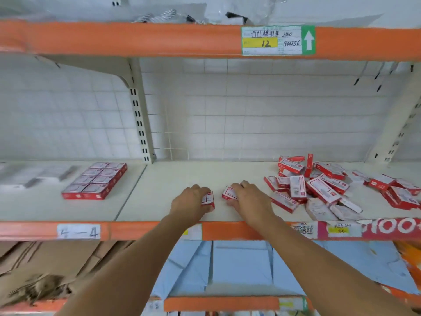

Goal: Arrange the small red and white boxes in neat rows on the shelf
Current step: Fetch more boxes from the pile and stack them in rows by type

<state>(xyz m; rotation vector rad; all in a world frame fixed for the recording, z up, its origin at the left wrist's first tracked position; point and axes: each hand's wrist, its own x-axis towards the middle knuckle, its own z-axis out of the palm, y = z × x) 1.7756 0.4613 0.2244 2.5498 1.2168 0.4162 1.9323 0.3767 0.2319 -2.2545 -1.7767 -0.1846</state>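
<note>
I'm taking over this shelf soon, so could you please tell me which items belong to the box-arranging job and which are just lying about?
Job:
- box in left hand
- box in right hand
- jumbled box pile
- arranged block

Lying about:
- grey packets
- flattened cardboard
- blue sheets

Two bare forearms, no sleeves showing. The left hand (193, 201) and right hand (249, 199) wear no gloves. No rings or watch show.

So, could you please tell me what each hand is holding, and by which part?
The left hand and right hand each grip one small red and white box: left box, right box, fingers over their tops.
</note>
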